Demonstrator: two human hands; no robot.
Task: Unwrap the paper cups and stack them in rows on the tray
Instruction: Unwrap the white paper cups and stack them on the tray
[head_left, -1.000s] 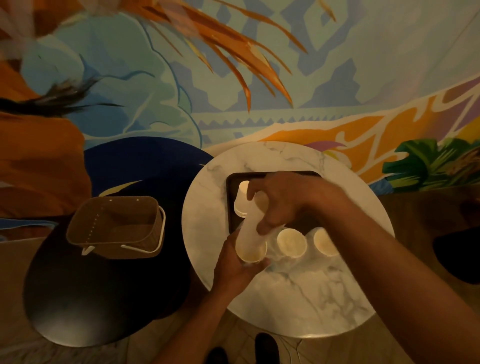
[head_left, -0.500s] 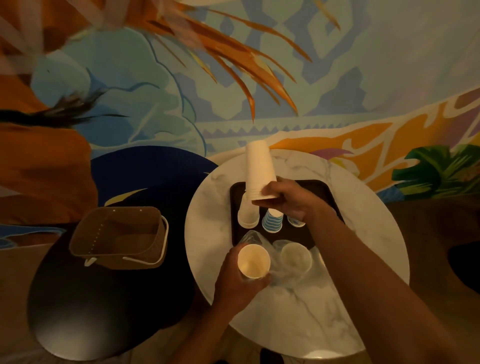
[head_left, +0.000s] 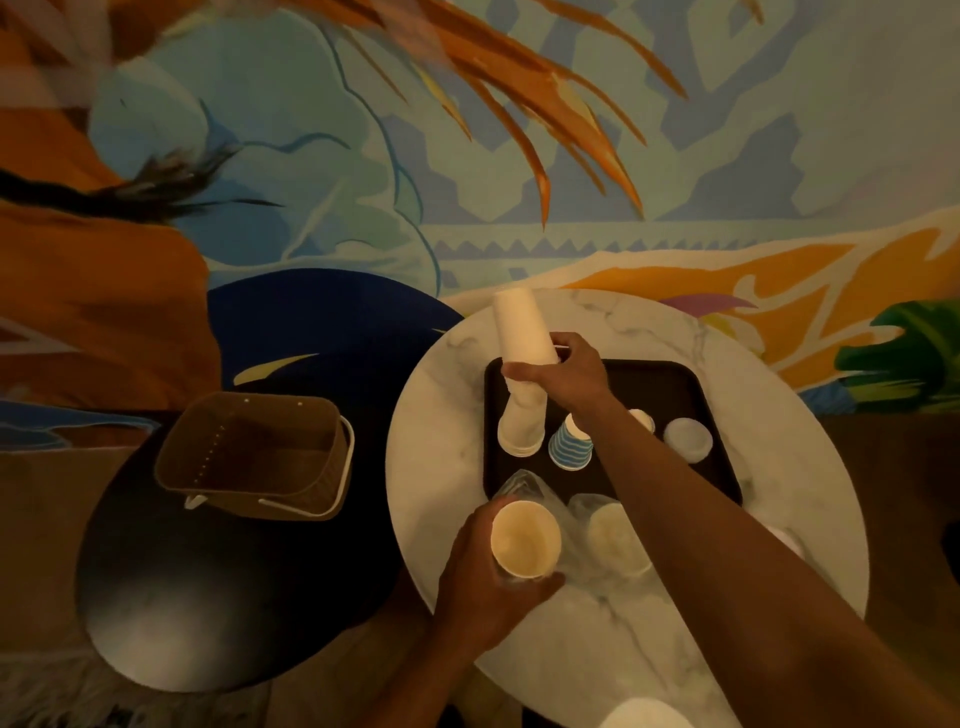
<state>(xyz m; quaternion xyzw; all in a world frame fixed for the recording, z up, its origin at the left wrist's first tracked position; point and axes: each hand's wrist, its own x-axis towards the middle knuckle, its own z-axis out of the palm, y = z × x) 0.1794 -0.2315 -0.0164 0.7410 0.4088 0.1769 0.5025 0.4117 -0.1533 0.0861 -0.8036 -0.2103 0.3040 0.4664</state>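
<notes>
A dark rectangular tray (head_left: 670, 384) lies on the round marble table (head_left: 613, 634). My right hand (head_left: 563, 371) grips an upside-down stack of cream paper cups (head_left: 519, 330) directly above another cream stack (head_left: 521, 428) standing at the tray's left end. Whether the two stacks touch I cannot tell. A blue-striped cup stack (head_left: 570, 447) and a pale stack (head_left: 687, 439) also stand on the tray. My left hand (head_left: 485, 577) holds an open cream cup (head_left: 525, 540) still in its clear plastic wrap (head_left: 519, 483). Another wrapped cup stack (head_left: 615, 535) lies beside it.
A brown basket with a white handle (head_left: 254, 457) sits on a black round table (head_left: 218, 571) to the left. A painted mural wall (head_left: 467, 156) rises behind both tables. My right forearm crosses the marble table's front right.
My right hand pulled a stack of cream cups out of the wrap, lifted it and carried it over the tray's left stack. My left hand stayed on the wrapped cups.
</notes>
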